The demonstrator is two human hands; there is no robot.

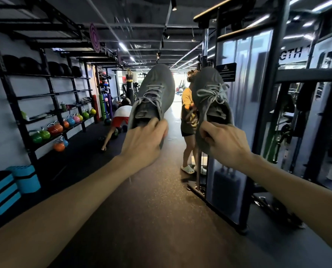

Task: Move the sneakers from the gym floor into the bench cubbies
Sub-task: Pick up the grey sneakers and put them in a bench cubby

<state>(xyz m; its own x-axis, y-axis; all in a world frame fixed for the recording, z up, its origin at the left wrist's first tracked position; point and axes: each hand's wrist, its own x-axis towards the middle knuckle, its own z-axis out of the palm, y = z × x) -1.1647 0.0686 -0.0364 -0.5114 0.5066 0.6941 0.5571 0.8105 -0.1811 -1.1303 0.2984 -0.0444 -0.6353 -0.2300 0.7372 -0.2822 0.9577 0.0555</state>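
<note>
I hold two grey lace-up sneakers at arm's length, toes pointing up and away from me. My left hand (144, 140) grips the heel collar of the left sneaker (153, 93). My right hand (223, 144) pinches the heel of the right sneaker (209, 99). Both shoes hang well above the dark speckled gym floor (153, 200). No bench or cubbies show in this view.
A wall rack (51, 105) with coloured kettlebells and dark balls lines the left side. Blue step blocks (4, 190) sit at the lower left. A cable machine (238, 132) stands at the right. One person (188, 120) stands ahead; another (118, 120) bends to the floor.
</note>
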